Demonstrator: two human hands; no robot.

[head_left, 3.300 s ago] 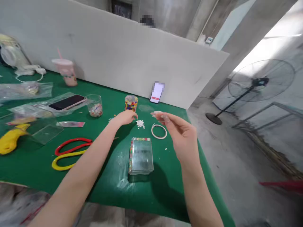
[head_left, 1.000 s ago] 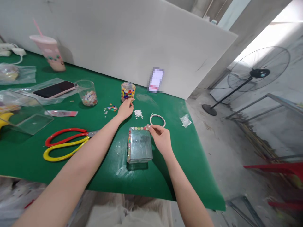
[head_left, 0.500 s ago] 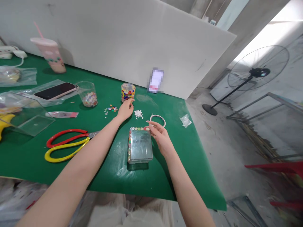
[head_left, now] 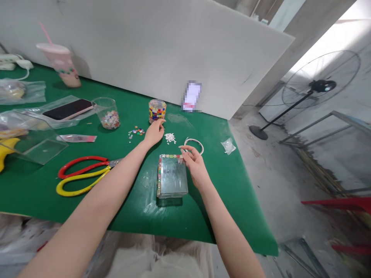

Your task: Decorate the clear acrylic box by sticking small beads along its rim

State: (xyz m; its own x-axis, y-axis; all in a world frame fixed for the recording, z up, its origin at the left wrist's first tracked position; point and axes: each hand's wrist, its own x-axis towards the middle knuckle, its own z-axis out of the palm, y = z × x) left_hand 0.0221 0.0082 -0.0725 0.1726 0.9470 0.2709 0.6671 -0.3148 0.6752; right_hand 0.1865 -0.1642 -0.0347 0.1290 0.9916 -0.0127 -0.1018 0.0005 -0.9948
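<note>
A clear rectangular box (head_left: 174, 177) stands on the green table, with small coloured star and bead pieces along its top and left edges. My right hand (head_left: 196, 164) is at its top right corner, thumb and forefinger brought together at the end of the row; what they pinch is too small to make out. My left hand (head_left: 154, 132) rests beside a glass covered in coloured mosaic tiles (head_left: 157, 111), thumb and forefinger apart, and partly hides the glass's base. Next to it lie small white pieces (head_left: 170, 138) and mixed coloured pieces (head_left: 136, 132).
Left of my arm lie red-and-yellow-handled scissors (head_left: 84, 175), a glue tube (head_left: 77, 138), a cup of beads (head_left: 110, 119), a phone (head_left: 69, 109) and a clear acrylic stand (head_left: 43, 148). A white ring (head_left: 197, 142) and a plastic bag (head_left: 228, 146) are on the right.
The view has shifted slightly. Both hands keep nearly the same places, the left by the mosaic glass and the right at the box's corner.
</note>
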